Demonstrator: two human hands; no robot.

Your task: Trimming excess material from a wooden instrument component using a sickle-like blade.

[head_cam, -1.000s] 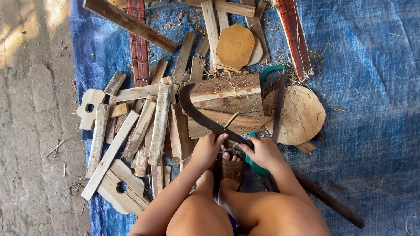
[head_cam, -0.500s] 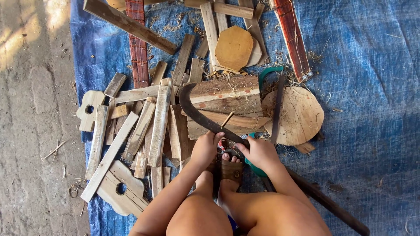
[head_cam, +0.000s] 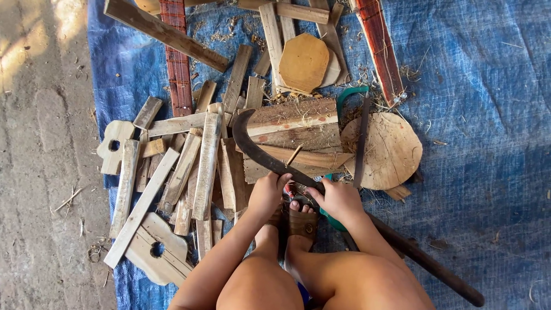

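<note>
Comparing this moment with the views from a second and half a second before, we found almost nothing moved: both hands sat at the same spot and the curved blade (head_cam: 261,152) kept its angle across the boards. That suggested to us a pause in the cutting, with the tool resting rather than swinging.

Our left hand (head_cam: 266,194) was pressed down near the blade's lower part, fingers curled, though we could not tell whether they closed fully round anything. Our right hand (head_cam: 340,201) was wrapped round the long dark handle (head_cam: 425,261), which ran off toward the lower right over the blue tarp (head_cam: 488,115).

The blade looked dark, dull and hooked, its tip curling up beside a weathered plank (head_cam: 290,115). A thin wood sliver (head_cam: 294,155) lay just beside its edge. A sandalled foot (head_cam: 301,221) sat between the hands, and a round wooden disc (head_cam: 390,150) lay to the right.
</note>
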